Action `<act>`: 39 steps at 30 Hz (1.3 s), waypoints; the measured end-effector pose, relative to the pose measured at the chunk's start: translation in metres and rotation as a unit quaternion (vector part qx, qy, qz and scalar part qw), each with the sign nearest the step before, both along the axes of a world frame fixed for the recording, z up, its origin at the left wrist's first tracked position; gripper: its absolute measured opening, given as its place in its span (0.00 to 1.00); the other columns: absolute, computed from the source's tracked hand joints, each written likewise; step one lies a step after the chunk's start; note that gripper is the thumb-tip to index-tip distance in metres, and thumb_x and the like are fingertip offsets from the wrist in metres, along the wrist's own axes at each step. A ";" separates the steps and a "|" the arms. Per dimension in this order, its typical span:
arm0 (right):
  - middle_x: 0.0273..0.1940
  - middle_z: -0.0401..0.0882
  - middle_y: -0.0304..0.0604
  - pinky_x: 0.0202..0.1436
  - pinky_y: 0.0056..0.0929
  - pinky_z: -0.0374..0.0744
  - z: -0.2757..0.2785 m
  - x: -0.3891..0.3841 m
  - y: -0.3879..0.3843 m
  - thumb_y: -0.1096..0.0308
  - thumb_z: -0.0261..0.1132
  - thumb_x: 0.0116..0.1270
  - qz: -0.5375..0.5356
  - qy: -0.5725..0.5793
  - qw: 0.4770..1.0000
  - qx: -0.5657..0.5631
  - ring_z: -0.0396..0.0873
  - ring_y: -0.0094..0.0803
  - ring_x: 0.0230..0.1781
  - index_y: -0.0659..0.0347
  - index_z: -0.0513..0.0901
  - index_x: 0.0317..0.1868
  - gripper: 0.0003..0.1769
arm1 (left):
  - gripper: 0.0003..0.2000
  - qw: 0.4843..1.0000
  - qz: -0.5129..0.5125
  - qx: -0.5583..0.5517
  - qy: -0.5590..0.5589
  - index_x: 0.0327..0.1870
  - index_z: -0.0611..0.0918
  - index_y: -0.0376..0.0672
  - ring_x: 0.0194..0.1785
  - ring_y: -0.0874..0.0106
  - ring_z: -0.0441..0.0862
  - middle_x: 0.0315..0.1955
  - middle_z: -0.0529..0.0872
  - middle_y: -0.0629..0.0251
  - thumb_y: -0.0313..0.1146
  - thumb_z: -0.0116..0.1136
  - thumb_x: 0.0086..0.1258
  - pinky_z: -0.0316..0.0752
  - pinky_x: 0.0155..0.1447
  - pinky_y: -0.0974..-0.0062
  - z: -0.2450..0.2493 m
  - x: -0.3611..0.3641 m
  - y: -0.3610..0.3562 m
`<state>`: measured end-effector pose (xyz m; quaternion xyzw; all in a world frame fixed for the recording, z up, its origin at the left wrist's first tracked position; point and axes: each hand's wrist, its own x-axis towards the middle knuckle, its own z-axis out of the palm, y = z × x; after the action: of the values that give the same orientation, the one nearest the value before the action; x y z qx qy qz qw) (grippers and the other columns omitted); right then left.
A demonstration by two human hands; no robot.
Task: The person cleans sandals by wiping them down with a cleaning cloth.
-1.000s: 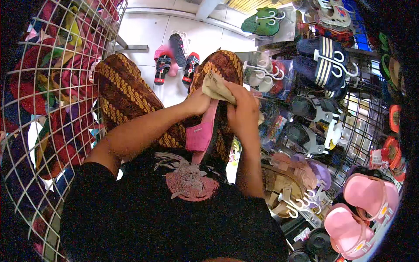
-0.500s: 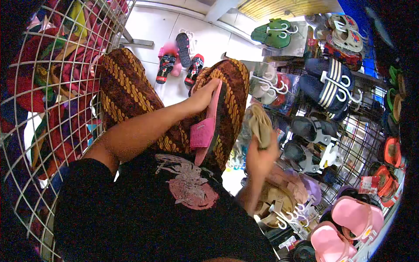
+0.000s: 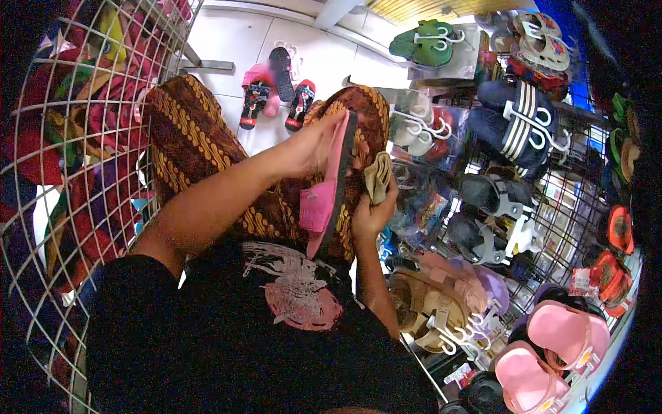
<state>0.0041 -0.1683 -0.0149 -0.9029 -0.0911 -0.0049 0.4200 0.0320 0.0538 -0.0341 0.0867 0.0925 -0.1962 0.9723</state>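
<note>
My left hand [image 3: 318, 146] grips a pink slide sandal [image 3: 321, 207] by its toe or heel end, which one I cannot tell. The sandal stands on edge above my patterned trousers [image 3: 200, 131], its dark sole turned to the right. Just right of it, my right hand [image 3: 376, 210] holds a folded beige cloth [image 3: 377, 178]. The cloth is near the sole, with a small gap between them.
A wire basket [image 3: 76, 172] of colourful items rises on the left. Several sandals [image 3: 301, 105] lie on the tiled floor ahead. On the right, a wire rack [image 3: 562, 221] bears hanging footwear, with pink clogs [image 3: 527, 372] low down.
My right hand has moved left with the cloth, closer to the sandal's sole. My left hand still grips the sandal. The whole view has shifted slightly.
</note>
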 end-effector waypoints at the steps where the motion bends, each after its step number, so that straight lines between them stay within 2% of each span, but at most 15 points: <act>1: 0.63 0.70 0.59 0.74 0.45 0.62 -0.005 0.002 -0.005 0.75 0.61 0.54 -0.005 0.005 1.000 -0.026 0.68 0.52 0.66 0.71 0.66 0.68 0.37 | 0.24 0.997 0.029 -0.036 0.070 0.60 0.74 0.51 0.45 0.62 0.87 0.45 0.86 0.57 0.60 0.40 0.78 0.83 0.46 0.64 0.003 0.003 -0.008; 5: 0.63 0.70 0.59 0.73 0.47 0.63 -0.005 0.003 -0.009 0.72 0.62 0.54 -0.016 0.004 0.997 -0.071 0.68 0.55 0.65 0.70 0.66 0.67 0.38 | 0.37 0.996 -0.076 0.043 -0.001 0.58 0.75 0.46 0.41 0.63 0.85 0.42 0.87 0.58 0.73 0.39 0.69 0.81 0.50 0.61 0.021 -0.010 0.008; 8: 0.62 0.70 0.59 0.72 0.46 0.64 -0.014 0.003 -0.010 0.71 0.62 0.56 -0.036 0.037 0.998 0.022 0.69 0.54 0.65 0.69 0.66 0.67 0.36 | 0.40 0.987 -0.149 -0.023 -0.054 0.57 0.75 0.44 0.41 0.61 0.85 0.40 0.87 0.58 0.76 0.36 0.67 0.80 0.50 0.58 0.027 -0.016 0.004; 9: 0.62 0.70 0.59 0.72 0.45 0.65 -0.005 0.004 -0.004 0.72 0.62 0.58 -0.017 0.021 0.999 0.041 0.69 0.53 0.65 0.69 0.66 0.67 0.34 | 0.40 0.986 -0.156 0.053 -0.029 0.56 0.75 0.44 0.41 0.58 0.85 0.38 0.87 0.56 0.76 0.34 0.67 0.79 0.51 0.56 0.031 -0.018 0.002; 12: 0.61 0.71 0.59 0.71 0.44 0.65 0.012 0.000 0.007 0.74 0.60 0.59 -0.026 0.021 0.999 0.007 0.69 0.52 0.65 0.68 0.66 0.67 0.33 | 0.40 0.978 -0.177 0.062 -0.096 0.55 0.75 0.43 0.43 0.58 0.85 0.38 0.87 0.54 0.76 0.33 0.68 0.79 0.52 0.57 0.023 -0.019 0.005; 13: 0.61 0.71 0.59 0.70 0.45 0.66 0.013 0.000 0.006 0.75 0.61 0.59 -0.036 0.026 0.999 -0.020 0.69 0.53 0.64 0.68 0.66 0.67 0.33 | 0.38 0.978 -0.179 0.045 -0.102 0.56 0.74 0.42 0.45 0.58 0.85 0.41 0.86 0.51 0.73 0.36 0.70 0.79 0.53 0.58 0.020 -0.019 0.005; 15: 0.61 0.72 0.59 0.69 0.46 0.67 0.007 0.000 0.001 0.75 0.62 0.58 -0.024 -0.003 0.999 -0.045 0.70 0.54 0.63 0.68 0.66 0.68 0.34 | 0.37 0.944 -0.210 0.159 -0.200 0.58 0.73 0.40 0.47 0.59 0.85 0.43 0.86 0.51 0.70 0.40 0.71 0.79 0.55 0.60 0.023 -0.027 0.008; 17: 0.60 0.72 0.59 0.67 0.47 0.69 0.000 0.002 -0.004 0.75 0.65 0.56 -0.015 -0.013 0.998 -0.051 0.71 0.56 0.61 0.68 0.66 0.68 0.37 | 0.35 0.922 -0.233 0.197 -0.238 0.59 0.74 0.39 0.47 0.60 0.85 0.44 0.86 0.52 0.67 0.43 0.71 0.78 0.55 0.61 0.018 -0.032 0.012; 23: 0.58 0.74 0.59 0.66 0.46 0.70 -0.001 0.001 -0.003 0.73 0.64 0.56 -0.031 -0.013 0.999 -0.016 0.73 0.54 0.60 0.68 0.68 0.67 0.35 | 0.32 0.938 -0.257 0.160 -0.167 0.60 0.75 0.35 0.48 0.63 0.85 0.45 0.87 0.56 0.57 0.54 0.69 0.77 0.57 0.64 -0.039 -0.050 0.020; 28: 0.58 0.75 0.60 0.67 0.45 0.70 -0.007 0.005 -0.003 0.72 0.65 0.57 -0.048 -0.016 0.999 -0.016 0.73 0.55 0.60 0.68 0.70 0.65 0.33 | 0.30 0.946 -0.245 0.157 -0.143 0.61 0.77 0.32 0.48 0.65 0.85 0.46 0.88 0.58 0.49 0.62 0.67 0.77 0.58 0.67 -0.051 -0.051 0.014; 31: 0.58 0.75 0.60 0.67 0.46 0.69 -0.009 0.005 -0.007 0.72 0.67 0.58 -0.029 -0.033 0.999 -0.022 0.73 0.55 0.60 0.68 0.71 0.64 0.32 | 0.28 0.942 -0.223 0.198 -0.154 0.65 0.71 0.34 0.49 0.62 0.84 0.46 0.86 0.54 0.46 0.55 0.71 0.76 0.58 0.66 -0.048 -0.042 0.008; 34: 0.58 0.76 0.56 0.65 0.42 0.71 -0.005 0.005 -0.006 0.74 0.64 0.61 -0.023 -0.045 0.998 -0.033 0.76 0.49 0.58 0.69 0.70 0.65 0.30 | 0.27 0.915 -0.148 0.337 -0.164 0.68 0.66 0.36 0.49 0.60 0.84 0.46 0.85 0.49 0.43 0.48 0.74 0.75 0.58 0.65 -0.054 -0.027 -0.004; 35: 0.58 0.77 0.55 0.64 0.40 0.72 -0.001 0.003 -0.004 0.74 0.63 0.63 -0.022 -0.049 0.998 -0.042 0.77 0.46 0.58 0.69 0.69 0.65 0.29 | 0.26 0.893 -0.118 0.401 -0.164 0.70 0.64 0.37 0.49 0.59 0.84 0.46 0.85 0.48 0.42 0.46 0.76 0.75 0.57 0.64 -0.059 -0.020 -0.008; 38: 0.53 0.79 0.55 0.62 0.41 0.73 0.020 0.001 -0.001 0.70 0.66 0.61 0.042 -0.134 0.984 -0.106 0.79 0.50 0.53 0.69 0.73 0.62 0.29 | 0.25 0.805 -0.062 0.549 -0.215 0.73 0.59 0.40 0.49 0.56 0.84 0.46 0.84 0.43 0.39 0.39 0.79 0.74 0.57 0.63 -0.072 -0.015 -0.014; 39: 0.50 0.80 0.56 0.59 0.42 0.75 0.032 0.003 -0.005 0.64 0.67 0.60 0.123 -0.137 0.981 -0.065 0.79 0.52 0.50 0.69 0.76 0.59 0.28 | 0.25 0.774 -0.046 0.585 -0.237 0.75 0.57 0.40 0.49 0.55 0.84 0.46 0.83 0.42 0.38 0.37 0.80 0.74 0.57 0.63 -0.071 -0.016 -0.014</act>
<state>0.0068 -0.1731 0.0169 -0.9009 -0.2582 -0.0705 0.3416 0.0158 0.0398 -0.1056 0.6867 -0.0482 -0.1217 0.7151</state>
